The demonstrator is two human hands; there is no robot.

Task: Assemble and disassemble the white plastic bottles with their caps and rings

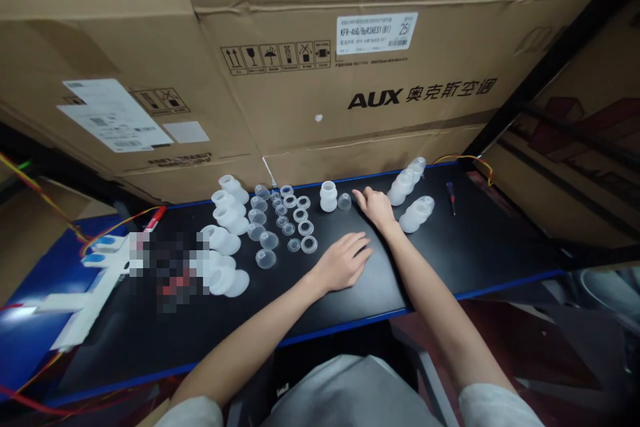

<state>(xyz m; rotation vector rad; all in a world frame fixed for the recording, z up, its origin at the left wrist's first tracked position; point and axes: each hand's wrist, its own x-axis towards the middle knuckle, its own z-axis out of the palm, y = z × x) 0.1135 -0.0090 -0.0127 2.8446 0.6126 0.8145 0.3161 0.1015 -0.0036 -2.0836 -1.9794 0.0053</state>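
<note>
My left hand (345, 260) lies palm down on the black tabletop, fingers stretched out and holding nothing. Farther back, my right hand (375, 207) rests on the table with its thumb apart from loosely bent fingers; nothing shows in it. Just left of that hand are a small clear dome cap (344, 201) and an upright white translucent bottle (329, 197) with an open neck. To its right lie capped bottles, one in front (417, 214) and others behind (401, 187).
At left lie several open bottles (230, 219), with clear dome caps (266, 258), small discs (289, 229) and rings (309, 244) in columns beside them. A screwdriver (451, 199) lies at right. Large cardboard boxes (300, 100) wall the back. A blurred patch covers the left part.
</note>
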